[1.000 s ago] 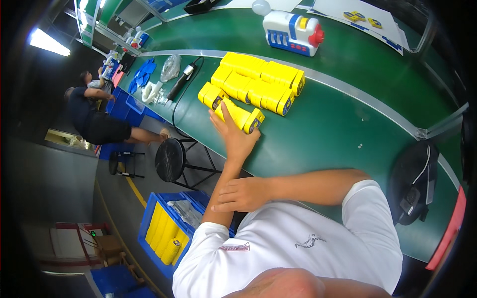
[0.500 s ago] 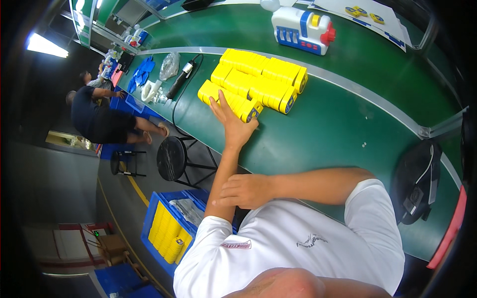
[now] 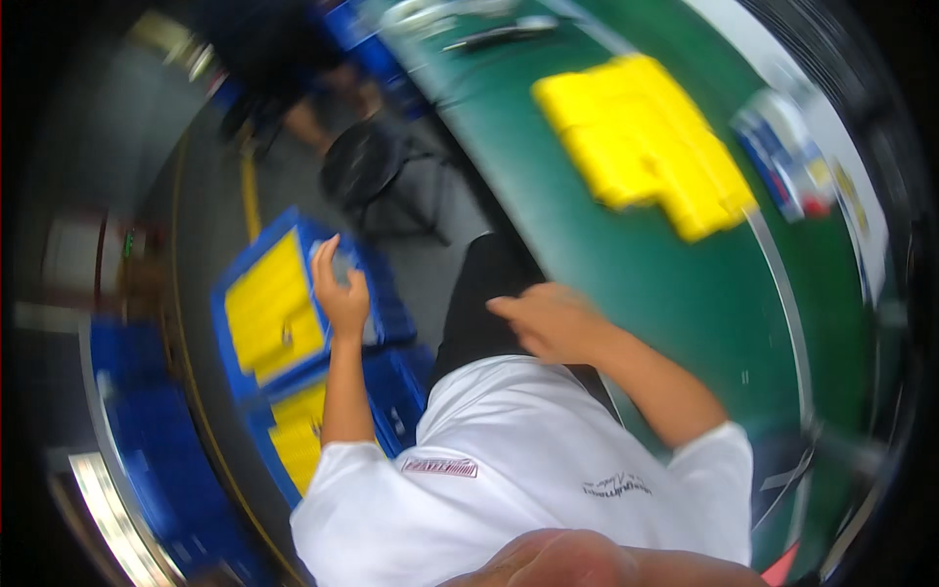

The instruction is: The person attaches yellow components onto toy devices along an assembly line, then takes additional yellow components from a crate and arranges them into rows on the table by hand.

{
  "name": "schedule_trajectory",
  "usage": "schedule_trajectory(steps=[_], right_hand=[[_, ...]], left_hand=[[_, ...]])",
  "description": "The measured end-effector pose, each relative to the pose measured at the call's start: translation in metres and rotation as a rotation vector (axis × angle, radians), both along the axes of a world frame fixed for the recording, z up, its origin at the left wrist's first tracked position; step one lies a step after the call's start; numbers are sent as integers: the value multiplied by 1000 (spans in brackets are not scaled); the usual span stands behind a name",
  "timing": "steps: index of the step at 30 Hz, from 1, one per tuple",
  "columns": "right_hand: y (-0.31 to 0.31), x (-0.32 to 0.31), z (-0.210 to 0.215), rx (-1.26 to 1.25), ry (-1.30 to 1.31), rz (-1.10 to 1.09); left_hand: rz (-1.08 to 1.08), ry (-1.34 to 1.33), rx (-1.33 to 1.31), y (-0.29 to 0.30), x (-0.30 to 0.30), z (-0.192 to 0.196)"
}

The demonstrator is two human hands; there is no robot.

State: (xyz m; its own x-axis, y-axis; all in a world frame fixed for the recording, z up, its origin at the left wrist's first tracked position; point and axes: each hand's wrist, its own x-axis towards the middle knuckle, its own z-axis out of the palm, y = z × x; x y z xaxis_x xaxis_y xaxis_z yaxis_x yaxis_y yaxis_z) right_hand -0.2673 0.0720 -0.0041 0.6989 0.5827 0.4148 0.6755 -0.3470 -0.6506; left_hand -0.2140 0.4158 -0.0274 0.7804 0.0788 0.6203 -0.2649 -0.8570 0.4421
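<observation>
My left hand (image 3: 340, 289) is raised at the near edge of a blue crate (image 3: 227, 338) packed with yellow plastic pieces (image 3: 274, 308). Its thumb and fingers are spread, and nothing shows between them. In front of my shirt hangs my right hand (image 3: 553, 321), near the green table's edge. One finger of it points left, the others are loosely bent, and I see nothing held. On the table (image 3: 675, 323) lie rows of yellow pieces (image 3: 641, 137), smeared by motion and apart from both hands.
A second blue crate (image 3: 256, 421) with yellow pieces stands nearer me. Beyond the crates is a black stool (image 3: 364, 161), with another person's leg (image 3: 308, 127) behind it. A white and blue plastic device (image 3: 782, 152) stands on the table's far side; a dark tool (image 3: 499, 34) lies farther left.
My view has swung left and down. My left hand has left the yellow rows on the table and come over to the crate. My right hand has come off my left forearm.
</observation>
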Motion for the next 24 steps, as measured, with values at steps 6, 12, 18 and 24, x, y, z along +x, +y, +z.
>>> schedule_trajectory(steps=[6, 12, 18, 24], right_hand=[[13, -10, 12, -70, -76, -71], [4, -9, 11, -255, -34, -147], [14, -11, 22, -333, -62, -203], [14, 1, 12, -450, -90, -266]], left_hand=[[640, 133, 49, 182, -78, -98], [910, 710, 123, 274, -106, -135], [1158, 891, 59, 352, -53, -179], [1128, 1097, 21, 395, -52, -218]])
